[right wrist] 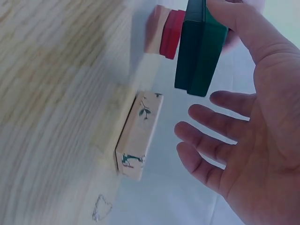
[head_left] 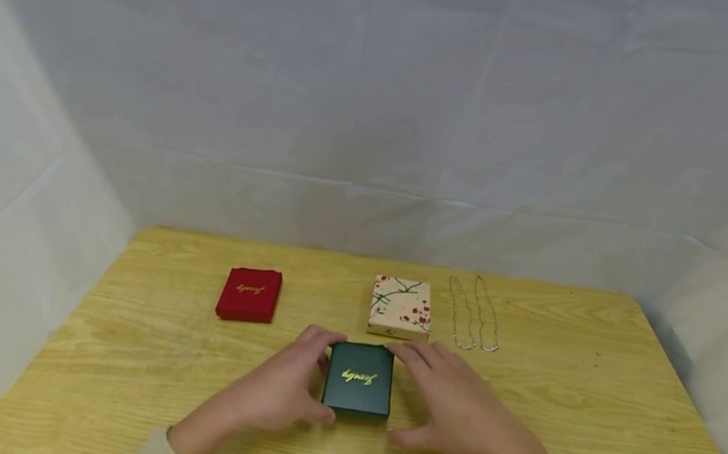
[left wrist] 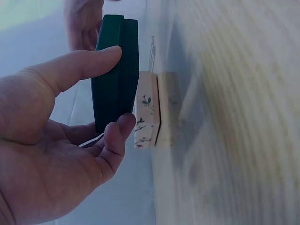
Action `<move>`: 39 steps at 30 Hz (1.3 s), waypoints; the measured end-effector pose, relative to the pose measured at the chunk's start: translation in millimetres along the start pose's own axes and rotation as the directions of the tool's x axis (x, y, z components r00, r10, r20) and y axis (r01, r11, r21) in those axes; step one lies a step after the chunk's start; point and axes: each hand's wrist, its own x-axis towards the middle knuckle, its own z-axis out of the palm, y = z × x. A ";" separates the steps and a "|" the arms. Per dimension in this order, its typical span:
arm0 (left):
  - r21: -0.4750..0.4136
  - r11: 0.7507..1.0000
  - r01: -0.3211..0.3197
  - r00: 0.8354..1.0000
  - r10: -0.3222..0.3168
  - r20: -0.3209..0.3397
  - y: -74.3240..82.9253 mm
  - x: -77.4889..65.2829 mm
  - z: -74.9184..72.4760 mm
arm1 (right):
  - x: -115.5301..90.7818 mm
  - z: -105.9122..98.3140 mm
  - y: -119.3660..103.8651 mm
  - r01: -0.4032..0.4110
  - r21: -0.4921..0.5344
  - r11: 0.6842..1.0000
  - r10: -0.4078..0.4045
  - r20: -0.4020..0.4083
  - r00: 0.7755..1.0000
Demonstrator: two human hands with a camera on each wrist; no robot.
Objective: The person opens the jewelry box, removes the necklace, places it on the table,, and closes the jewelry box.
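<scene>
A dark green box with gold "Jewelry" lettering on its lid is held above the table. My left hand grips it from the left side; in the left wrist view the thumb lies on one edge of the box and the fingers on the opposite edge. On the box's other side is my right hand, its fingers spread and apart from the box. The right wrist view shows those fingers loosely extended with nothing between them.
Behind the green box stands a cream box with a floral print. A red jewelry box sits to the left. Two thin chain necklaces lie side by side right of the floral box. White sheeting surrounds the wooden table.
</scene>
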 end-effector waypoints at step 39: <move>0.167 0.977 0.133 0.991 -0.133 -0.013 -47.1 73.4 -73.2 | -62.3 8.3 27.8 0.041 -0.087 0.995 -0.051 -0.121 0.991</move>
